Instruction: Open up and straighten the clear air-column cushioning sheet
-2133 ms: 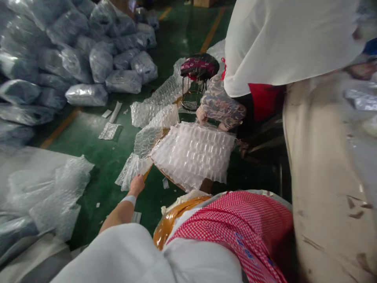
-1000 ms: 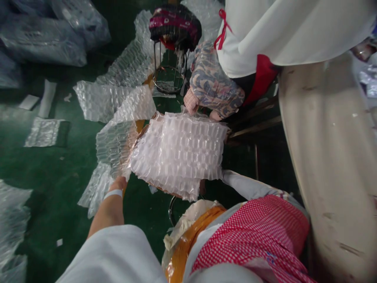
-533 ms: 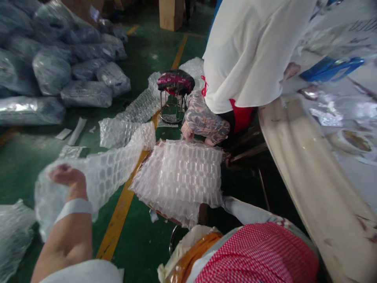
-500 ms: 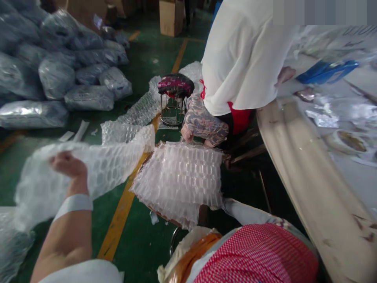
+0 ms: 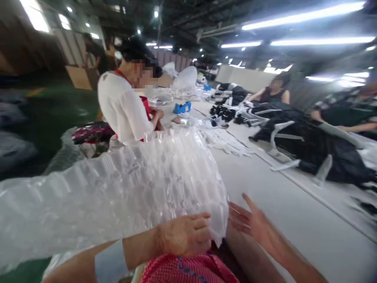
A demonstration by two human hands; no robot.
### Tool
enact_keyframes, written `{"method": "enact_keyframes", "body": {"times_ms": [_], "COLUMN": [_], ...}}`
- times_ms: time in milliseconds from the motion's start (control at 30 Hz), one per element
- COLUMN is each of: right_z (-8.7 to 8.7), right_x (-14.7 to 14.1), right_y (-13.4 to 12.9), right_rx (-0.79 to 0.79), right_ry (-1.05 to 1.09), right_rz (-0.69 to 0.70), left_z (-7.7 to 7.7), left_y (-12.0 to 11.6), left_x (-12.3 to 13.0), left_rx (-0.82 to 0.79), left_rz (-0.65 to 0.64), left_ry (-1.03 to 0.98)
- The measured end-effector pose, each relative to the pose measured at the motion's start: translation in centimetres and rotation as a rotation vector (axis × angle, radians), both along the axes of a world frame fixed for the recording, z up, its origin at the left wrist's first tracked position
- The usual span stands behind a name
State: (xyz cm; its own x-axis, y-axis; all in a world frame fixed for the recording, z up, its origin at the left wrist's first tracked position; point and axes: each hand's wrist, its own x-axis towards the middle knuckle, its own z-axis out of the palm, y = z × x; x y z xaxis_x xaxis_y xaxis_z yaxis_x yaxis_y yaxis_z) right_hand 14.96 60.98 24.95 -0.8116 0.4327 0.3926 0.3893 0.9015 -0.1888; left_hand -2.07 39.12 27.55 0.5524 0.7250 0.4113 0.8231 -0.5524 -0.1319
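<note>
A wide sheet of clear bubble wrap (image 5: 141, 184) stretches from the left edge of the view to the near edge of the table. Near its right end, my left hand (image 5: 187, 234) has its fingers curled against the wrap, just above the red checked apron (image 5: 188, 269). My right hand (image 5: 246, 220) is spread beside the wrap's right edge, over the table's near side, with nothing held in it. The hand is slightly blurred.
A white table (image 5: 259, 184) runs to the back, bearing black garments (image 5: 318, 145) and a blue tape dispenser (image 5: 182, 107). A co-worker in white (image 5: 123, 106) stands at its left side. A cushioned stool (image 5: 92, 133) is behind them.
The view has swung up and right to the table. My left hand has come from the far left to the front centre with the bubble wrap. My right hand has come into view.
</note>
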Motion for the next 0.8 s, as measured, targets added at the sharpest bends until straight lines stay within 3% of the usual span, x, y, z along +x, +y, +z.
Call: {"method": "enact_keyframes", "body": {"times_ms": [67,133,167,233,300,400,500,567,633,667,733,800], "right_z": [1.3,2.2,2.5,2.9,3.0,3.5,4.9,6.0,6.7,6.9,6.6,5.7], "right_x": [2.0,1.9,1.4,0.5,0.3,1.9,4.8,6.4,7.4,7.6,7.4,6.7], "right_y": [0.8,1.1,1.2,1.3,1.5,2.5,3.3,3.1,2.3,1.7,0.3,-1.3], "right_rx": [-0.485,-1.074,-1.271,-1.388,-1.372,-1.335,-1.127,-0.780,-0.309,-0.075,0.286,0.485], "right_ry": [0.126,0.290,0.338,0.337,0.296,0.385,0.505,0.522,0.512,0.497,0.436,0.366], "right_rz": [-0.009,0.055,0.082,0.082,0.023,-0.093,-0.140,-0.197,-0.289,-0.327,-0.364,-0.398], "left_z": [-0.9,-2.1,-2.8,-4.0,-4.5,-2.7,1.9,5.9,10.1,12.2,15.8,18.2], "left_y": [1.7,3.3,4.1,5.2,5.8,5.5,5.8,7.5,10.6,12.4,15.9,18.5], "left_x": [1.9,3.9,4.9,6.8,8.0,7.7,4.4,1.1,-1.8,-3.0,-4.2,-4.2], "left_rx": [-0.005,-0.052,-0.075,-0.100,-0.114,-0.142,-0.138,-0.008,0.056,-0.007,-0.311,-0.641], "left_rz": [-0.136,-0.234,-0.258,-0.278,-0.294,-0.280,-0.137,0.011,0.155,0.210,0.255,0.260], "left_ry": [0.001,0.003,0.006,0.012,0.019,-0.058,-0.331,-0.534,-0.694,-0.785,-1.000,-1.130]}}
